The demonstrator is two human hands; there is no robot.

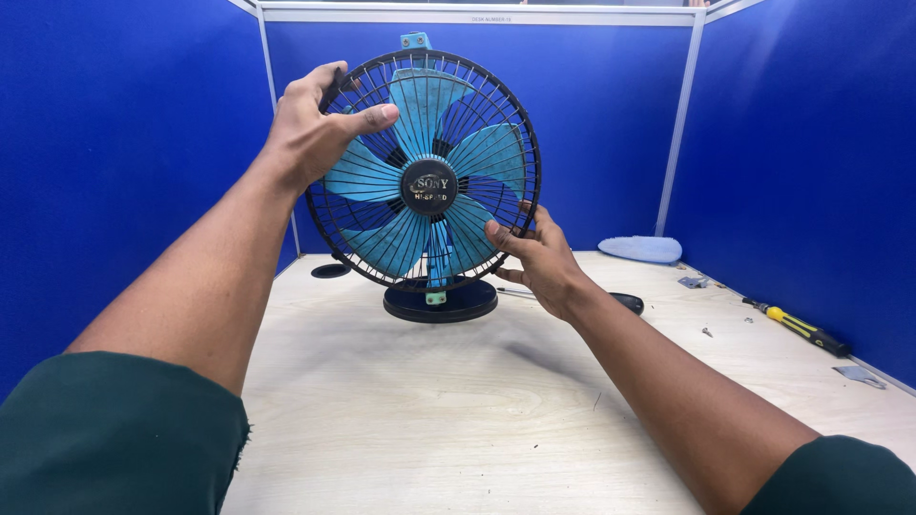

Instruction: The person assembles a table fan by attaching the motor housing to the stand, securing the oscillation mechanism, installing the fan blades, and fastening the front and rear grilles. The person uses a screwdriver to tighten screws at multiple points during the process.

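Observation:
A table fan stands upright at the middle of the wooden desk, facing me. It has light blue blades, a black wire guard and a round black base. My left hand grips the upper left rim of the guard, thumb across the front wires. Low on the right of the guard, my right hand holds the rim with its fingers curled behind the wires.
A yellow and black screwdriver lies at the desk's right edge, with small metal parts and screws nearby. A pale blue cloth sits at the back right. Blue partition walls enclose the desk on three sides.

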